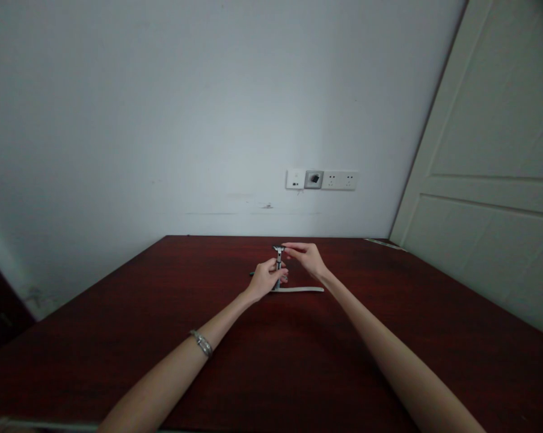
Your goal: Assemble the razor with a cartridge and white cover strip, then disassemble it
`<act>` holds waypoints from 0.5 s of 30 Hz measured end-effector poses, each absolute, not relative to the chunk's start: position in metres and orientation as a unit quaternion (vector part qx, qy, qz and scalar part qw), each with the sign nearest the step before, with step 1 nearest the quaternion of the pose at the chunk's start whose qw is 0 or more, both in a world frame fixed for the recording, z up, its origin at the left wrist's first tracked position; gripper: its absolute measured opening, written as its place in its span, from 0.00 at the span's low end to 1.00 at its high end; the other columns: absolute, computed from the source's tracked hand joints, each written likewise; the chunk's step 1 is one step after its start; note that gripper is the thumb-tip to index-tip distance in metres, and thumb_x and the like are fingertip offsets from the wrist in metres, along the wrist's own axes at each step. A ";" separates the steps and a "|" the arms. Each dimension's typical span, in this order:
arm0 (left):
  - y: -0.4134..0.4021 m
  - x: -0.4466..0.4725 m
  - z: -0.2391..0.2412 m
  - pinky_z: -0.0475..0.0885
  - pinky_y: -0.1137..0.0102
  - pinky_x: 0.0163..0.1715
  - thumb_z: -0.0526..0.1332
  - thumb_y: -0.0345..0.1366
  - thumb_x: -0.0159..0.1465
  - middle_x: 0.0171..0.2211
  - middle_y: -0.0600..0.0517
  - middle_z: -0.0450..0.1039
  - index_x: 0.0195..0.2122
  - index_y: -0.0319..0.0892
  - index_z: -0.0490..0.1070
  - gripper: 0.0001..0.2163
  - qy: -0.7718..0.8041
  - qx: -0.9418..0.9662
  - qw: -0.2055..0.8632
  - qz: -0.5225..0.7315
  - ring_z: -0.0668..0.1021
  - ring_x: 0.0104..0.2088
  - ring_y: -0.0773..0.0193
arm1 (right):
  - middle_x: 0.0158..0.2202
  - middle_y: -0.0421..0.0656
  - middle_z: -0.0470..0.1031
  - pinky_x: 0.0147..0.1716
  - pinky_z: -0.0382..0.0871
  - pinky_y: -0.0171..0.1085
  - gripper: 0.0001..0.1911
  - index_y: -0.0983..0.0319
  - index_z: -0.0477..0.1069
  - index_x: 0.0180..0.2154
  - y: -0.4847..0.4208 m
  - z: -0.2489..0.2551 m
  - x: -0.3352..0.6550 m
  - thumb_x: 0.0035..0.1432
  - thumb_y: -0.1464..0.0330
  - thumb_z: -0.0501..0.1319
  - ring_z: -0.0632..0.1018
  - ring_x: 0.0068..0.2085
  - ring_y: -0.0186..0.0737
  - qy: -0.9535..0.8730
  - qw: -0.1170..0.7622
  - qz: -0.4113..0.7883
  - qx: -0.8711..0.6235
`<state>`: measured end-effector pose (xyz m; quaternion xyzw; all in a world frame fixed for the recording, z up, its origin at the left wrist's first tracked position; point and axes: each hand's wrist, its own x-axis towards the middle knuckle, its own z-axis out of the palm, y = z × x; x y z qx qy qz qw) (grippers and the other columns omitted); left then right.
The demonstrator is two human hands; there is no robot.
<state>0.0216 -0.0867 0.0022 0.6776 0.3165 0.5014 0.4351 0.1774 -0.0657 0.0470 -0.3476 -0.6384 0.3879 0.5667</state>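
Note:
My left hand (264, 278) is closed around the handle of a slim T-shaped tool that looks like a razor (279, 255). The tool stands upright, with a silver head on top and a darker handle below. At the right end of that head, the thumb and fingers of my right hand (308, 255) are pinched together. A pale, narrow strip (302, 290) lies flat on the table just below the hands; its left end is close to the tool's lower end. A small dark green item (252, 273) pokes out behind my left hand, mostly hidden.
The dark red wooden table (235, 373) reaches back to a pale wall. Wall sockets (338, 180) sit above its far edge, one with a dark insert (315, 179). A light panelled door (492, 150) stands at the right. A thin pale strip (383, 244) lies along the back right edge.

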 end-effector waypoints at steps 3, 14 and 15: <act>-0.086 0.022 0.002 0.73 0.71 0.25 0.62 0.39 0.55 0.29 0.49 0.74 0.34 0.38 0.66 0.11 0.319 0.680 0.434 0.498 0.78 0.25 0.63 | 0.32 0.47 0.79 0.29 0.70 0.36 0.19 0.65 0.78 0.36 -0.065 0.046 0.177 0.40 0.62 0.67 0.74 0.25 0.34 -0.633 0.569 0.394 -0.346; -0.087 0.022 0.003 0.72 0.73 0.23 0.61 0.40 0.55 0.27 0.50 0.74 0.34 0.37 0.67 0.12 0.324 0.684 0.427 0.494 0.78 0.23 0.64 | 0.30 0.46 0.78 0.29 0.68 0.36 0.18 0.66 0.77 0.35 -0.066 0.046 0.177 0.41 0.63 0.66 0.74 0.25 0.34 -0.638 0.570 0.386 -0.345; -0.087 0.021 0.003 0.72 0.72 0.23 0.61 0.40 0.55 0.27 0.50 0.74 0.34 0.37 0.67 0.12 0.324 0.685 0.428 0.494 0.78 0.23 0.64 | 0.30 0.46 0.78 0.29 0.68 0.36 0.17 0.66 0.77 0.35 -0.067 0.046 0.177 0.41 0.63 0.66 0.73 0.25 0.34 -0.639 0.569 0.383 -0.347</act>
